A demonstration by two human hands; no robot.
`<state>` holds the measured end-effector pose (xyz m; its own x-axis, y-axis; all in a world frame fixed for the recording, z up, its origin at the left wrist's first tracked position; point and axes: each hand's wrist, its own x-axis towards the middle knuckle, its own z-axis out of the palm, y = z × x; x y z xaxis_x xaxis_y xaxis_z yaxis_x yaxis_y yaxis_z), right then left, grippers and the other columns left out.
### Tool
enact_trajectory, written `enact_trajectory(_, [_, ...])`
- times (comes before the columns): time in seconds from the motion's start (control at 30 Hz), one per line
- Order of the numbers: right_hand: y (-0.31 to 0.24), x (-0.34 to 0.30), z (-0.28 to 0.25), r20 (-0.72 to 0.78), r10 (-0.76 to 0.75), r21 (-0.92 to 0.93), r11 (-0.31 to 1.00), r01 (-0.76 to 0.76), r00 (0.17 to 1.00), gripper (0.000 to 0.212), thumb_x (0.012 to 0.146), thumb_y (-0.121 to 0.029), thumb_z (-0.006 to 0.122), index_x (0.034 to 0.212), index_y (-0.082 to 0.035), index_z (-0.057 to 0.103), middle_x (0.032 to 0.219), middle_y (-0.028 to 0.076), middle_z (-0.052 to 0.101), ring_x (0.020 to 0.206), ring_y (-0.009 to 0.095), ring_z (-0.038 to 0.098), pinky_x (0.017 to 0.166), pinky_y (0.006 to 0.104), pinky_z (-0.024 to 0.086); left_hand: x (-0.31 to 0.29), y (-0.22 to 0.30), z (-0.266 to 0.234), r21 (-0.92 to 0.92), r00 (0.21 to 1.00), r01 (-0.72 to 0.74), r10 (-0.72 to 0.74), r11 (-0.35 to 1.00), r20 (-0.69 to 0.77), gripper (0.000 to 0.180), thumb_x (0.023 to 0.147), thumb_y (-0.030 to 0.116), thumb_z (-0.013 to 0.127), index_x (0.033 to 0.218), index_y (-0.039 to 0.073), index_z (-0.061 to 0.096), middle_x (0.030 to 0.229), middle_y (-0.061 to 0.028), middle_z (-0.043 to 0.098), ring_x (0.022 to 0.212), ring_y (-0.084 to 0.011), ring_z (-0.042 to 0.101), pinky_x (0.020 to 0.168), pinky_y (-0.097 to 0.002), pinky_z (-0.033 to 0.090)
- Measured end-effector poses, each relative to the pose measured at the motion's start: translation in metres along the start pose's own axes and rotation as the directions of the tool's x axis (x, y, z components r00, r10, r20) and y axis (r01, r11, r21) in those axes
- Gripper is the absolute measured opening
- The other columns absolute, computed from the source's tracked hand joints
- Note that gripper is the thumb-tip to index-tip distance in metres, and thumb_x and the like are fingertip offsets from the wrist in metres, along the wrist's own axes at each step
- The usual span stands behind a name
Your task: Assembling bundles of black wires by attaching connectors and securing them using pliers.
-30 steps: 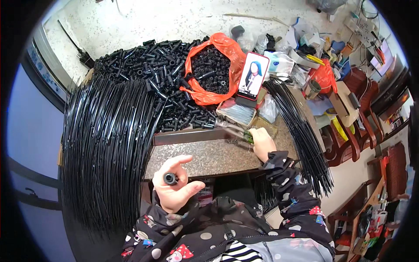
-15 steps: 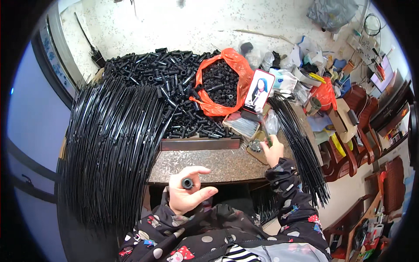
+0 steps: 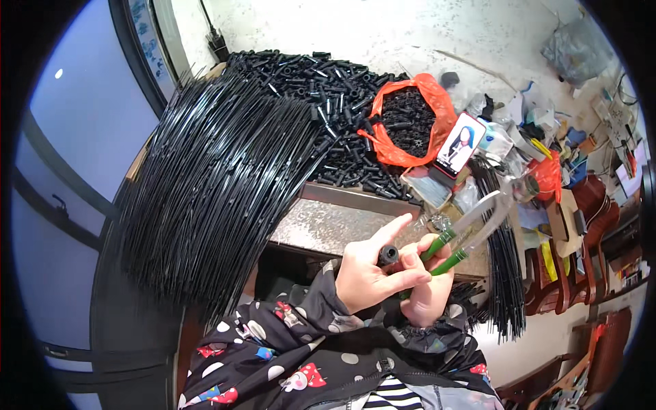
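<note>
Just before the stone slab (image 3: pixel 328 229), the left hand (image 3: pixel 369 277) pinches a short black tube fitting (image 3: pixel 388 255) between thumb and curled fingers, forefinger stretched out. Touching it from the right, the right hand (image 3: pixel 427 301) grips green-handled pliers (image 3: pixel 471 232), their metal jaws spread. Beyond the slab lie glossy black rods (image 3: pixel 212 184) and a heap of matte fittings (image 3: pixel 328 102).

Fanned black rods (image 3: pixel 219 184), orange bag (image 3: pixel 410 123) of black fittings, propped phone (image 3: pixel 460 144) — cluttered table (image 3: pixel 321 229).
</note>
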<state>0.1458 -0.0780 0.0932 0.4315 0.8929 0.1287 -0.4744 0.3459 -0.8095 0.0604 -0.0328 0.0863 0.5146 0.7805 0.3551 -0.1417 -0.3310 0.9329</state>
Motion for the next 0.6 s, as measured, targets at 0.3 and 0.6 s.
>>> enact_trajectory(0.3, [0.001, -0.006, 0.007, 0.075, -0.034, -0.055, 0.998, 0.039, 0.997, 0.02, 0.069, -0.001, 0.052, 0.08, -0.008, 0.037, 0.063, 0.002, 0.045, 0.053, 0.009, 0.042, 0.049, 0.0192, 0.035, -0.008, 0.006, -0.004, -0.082, 0.998, -0.018, 0.012, 0.996, -0.068, 0.063, 0.059, 0.013, 0.066, 0.109, -0.005, 0.033, 0.053, 0.0034, 0.043, 0.05, 0.0, 0.04, 0.046, -0.0132, 0.033])
enact_trajectory(0.6, [0.013, -0.007, 0.011, 0.058, -0.313, -0.135, 0.938, 0.318, 0.948, 0.023, 0.067, -0.003, 0.055, 0.081, -0.005, 0.037, 0.065, 0.005, 0.046, 0.055, 0.011, 0.043, 0.05, 0.0204, 0.037, -0.005, 0.0, 0.0, 0.002, 0.985, -0.107, 0.106, 0.994, -0.139, 0.067, 0.06, 0.021, 0.064, 0.112, -0.004, 0.03, 0.051, -0.0017, 0.044, 0.047, -0.0032, 0.038, 0.047, -0.0161, 0.035])
